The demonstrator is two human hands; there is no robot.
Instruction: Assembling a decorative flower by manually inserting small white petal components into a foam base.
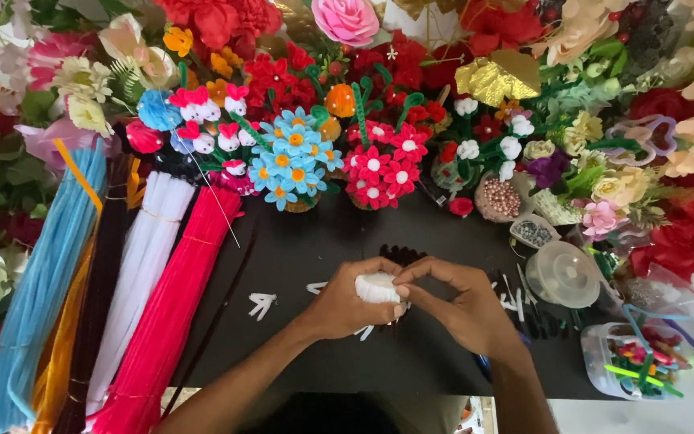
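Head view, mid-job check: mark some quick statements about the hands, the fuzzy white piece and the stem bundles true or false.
1. Both hands, left hand and right hand, grip the fuzzy white coiled pipe-cleaner piece. True.
2. The red pipe-cleaner bundle lies right of the hands. False: it lies to their left.
3. The blue pipe-cleaner bundle lies further left than the red one. True.
4. The round clear plastic lid sits on the red bundle. False: it sits on the black table, right of the hands.
5. The blue-petalled pipe-cleaner flower bouquet lies in the left hand. False: it stands beyond the hands.
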